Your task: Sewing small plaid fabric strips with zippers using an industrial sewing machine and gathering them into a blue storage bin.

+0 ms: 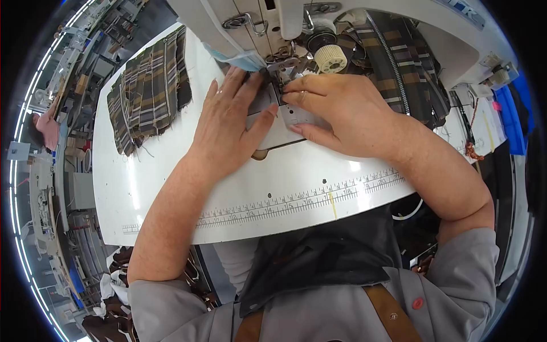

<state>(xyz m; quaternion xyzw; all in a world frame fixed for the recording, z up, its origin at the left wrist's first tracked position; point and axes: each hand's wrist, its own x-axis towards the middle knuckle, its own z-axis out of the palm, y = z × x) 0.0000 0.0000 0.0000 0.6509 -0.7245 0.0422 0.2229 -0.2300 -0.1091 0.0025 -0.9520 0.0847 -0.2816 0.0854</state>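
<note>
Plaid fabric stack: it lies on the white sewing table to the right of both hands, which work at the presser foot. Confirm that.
Not right. The head view shows the plaid fabric stack on the white sewing table to the left of both hands. The left hand and right hand do work at the presser foot.
</note>
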